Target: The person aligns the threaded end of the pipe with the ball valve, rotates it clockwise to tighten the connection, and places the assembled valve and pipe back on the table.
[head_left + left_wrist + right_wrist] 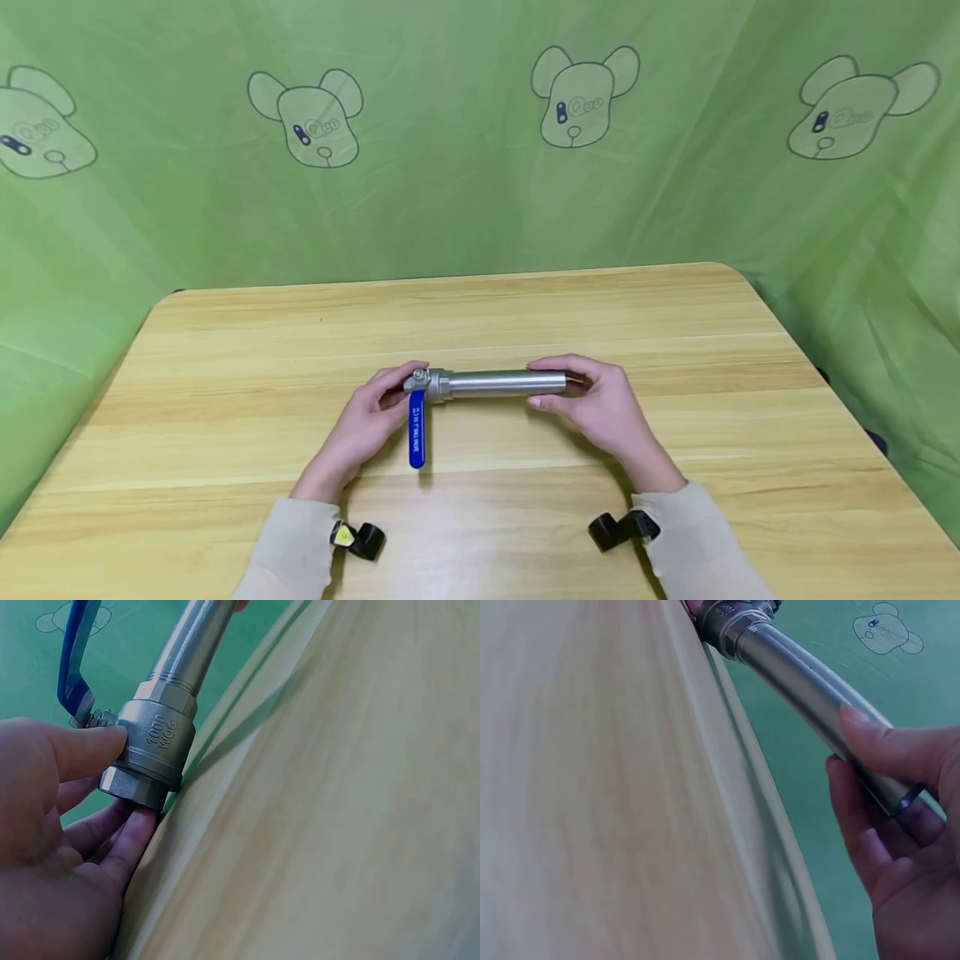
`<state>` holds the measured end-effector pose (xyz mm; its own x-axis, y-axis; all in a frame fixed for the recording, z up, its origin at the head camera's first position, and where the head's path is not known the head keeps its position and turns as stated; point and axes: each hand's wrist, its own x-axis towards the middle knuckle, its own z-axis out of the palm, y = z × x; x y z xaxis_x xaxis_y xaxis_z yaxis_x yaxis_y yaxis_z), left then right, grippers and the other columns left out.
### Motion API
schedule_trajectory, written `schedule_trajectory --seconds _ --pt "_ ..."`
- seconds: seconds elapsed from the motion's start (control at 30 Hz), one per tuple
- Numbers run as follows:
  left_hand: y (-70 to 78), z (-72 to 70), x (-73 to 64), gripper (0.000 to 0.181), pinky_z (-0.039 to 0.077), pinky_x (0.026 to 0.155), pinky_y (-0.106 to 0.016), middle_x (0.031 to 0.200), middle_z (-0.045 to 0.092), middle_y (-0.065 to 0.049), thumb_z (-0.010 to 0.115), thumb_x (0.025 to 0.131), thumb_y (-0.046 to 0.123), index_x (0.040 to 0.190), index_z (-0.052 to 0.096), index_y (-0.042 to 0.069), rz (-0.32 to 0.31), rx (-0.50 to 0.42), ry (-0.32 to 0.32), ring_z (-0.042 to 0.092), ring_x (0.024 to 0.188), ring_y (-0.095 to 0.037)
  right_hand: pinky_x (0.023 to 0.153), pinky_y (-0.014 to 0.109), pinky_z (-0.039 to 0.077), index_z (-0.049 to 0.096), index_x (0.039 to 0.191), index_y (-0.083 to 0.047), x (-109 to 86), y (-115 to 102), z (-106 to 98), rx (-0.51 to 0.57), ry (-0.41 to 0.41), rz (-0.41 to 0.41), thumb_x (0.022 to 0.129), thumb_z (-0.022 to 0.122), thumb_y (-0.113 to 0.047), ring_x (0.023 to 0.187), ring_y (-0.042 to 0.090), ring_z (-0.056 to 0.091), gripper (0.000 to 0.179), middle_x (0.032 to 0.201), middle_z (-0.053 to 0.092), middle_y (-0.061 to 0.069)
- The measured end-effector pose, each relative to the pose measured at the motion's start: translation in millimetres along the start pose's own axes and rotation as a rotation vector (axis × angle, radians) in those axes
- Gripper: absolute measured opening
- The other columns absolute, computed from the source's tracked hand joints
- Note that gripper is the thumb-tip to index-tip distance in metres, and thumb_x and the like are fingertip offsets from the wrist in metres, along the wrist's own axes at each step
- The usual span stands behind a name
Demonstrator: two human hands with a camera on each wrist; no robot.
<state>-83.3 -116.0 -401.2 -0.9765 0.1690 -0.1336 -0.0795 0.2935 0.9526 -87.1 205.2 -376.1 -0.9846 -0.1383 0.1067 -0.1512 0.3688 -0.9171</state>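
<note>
A metal ball valve (154, 735) is joined end to end with a straight steel pipe (506, 382), lying crosswise in front of me. The valve's blue lever (417, 429) points toward me, square to the pipe. My left hand (372, 417) grips the valve at its left end. In the left wrist view the thumb lies on the body beside the raised "1000 WOG" lettering, with fingers under the hex end. My right hand (600, 406) holds the pipe's free end between thumb and fingers, some fingers reaching past its open end (909, 799).
The assembly is over a light wood table (480, 517) with rounded far corners. Behind it and at both sides hangs a green curtain (450, 208) printed with bear heads. Small black wrist cameras sit at the left sleeve (288, 542) and the right sleeve (697, 537).
</note>
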Motion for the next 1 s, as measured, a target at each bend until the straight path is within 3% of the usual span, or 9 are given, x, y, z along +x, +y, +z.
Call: schedule_trajectory --seconds 0.37,0.53,1.0 --pt "0.9 0.5 1.8 0.052 0.047 0.125 -0.045 0.159 0.054 -0.009 0.063 0.107 0.007 0.155 0.06 0.025 -0.015 -0.029 -0.01 0.059 0.144 -0.032 0.071 0.022 0.062 0.079 0.122 -0.011 1.3 -0.3 -0.4 -0.058 -0.015 0.084 0.087 0.091 -0.021 0.086 0.017 0.07 0.038 0.11 0.078 0.014" --pt "0.1 1.1 1.0 0.052 0.047 0.125 -0.044 0.157 0.055 -0.009 0.063 0.107 0.007 0.154 0.061 0.026 -0.025 -0.04 -0.005 0.059 0.144 -0.031 0.072 0.028 0.067 0.076 0.123 -0.005 1.8 0.9 1.1 0.002 -0.043 0.118 0.092 0.087 -0.018 0.083 0.021 0.077 0.036 0.102 0.08 0.015" --pt "0.1 3.1 1.6 0.048 0.052 0.121 -0.046 0.151 0.063 -0.009 0.071 0.1 0.003 0.145 0.069 0.021 0.045 -0.036 0.051 0.064 0.136 -0.032 0.061 0.028 0.062 0.073 0.126 -0.001 0.0 -5.6 4.4 0.012 -0.028 0.181 0.098 0.081 -0.021 0.071 0.019 0.07 0.035 0.092 0.073 0.018"
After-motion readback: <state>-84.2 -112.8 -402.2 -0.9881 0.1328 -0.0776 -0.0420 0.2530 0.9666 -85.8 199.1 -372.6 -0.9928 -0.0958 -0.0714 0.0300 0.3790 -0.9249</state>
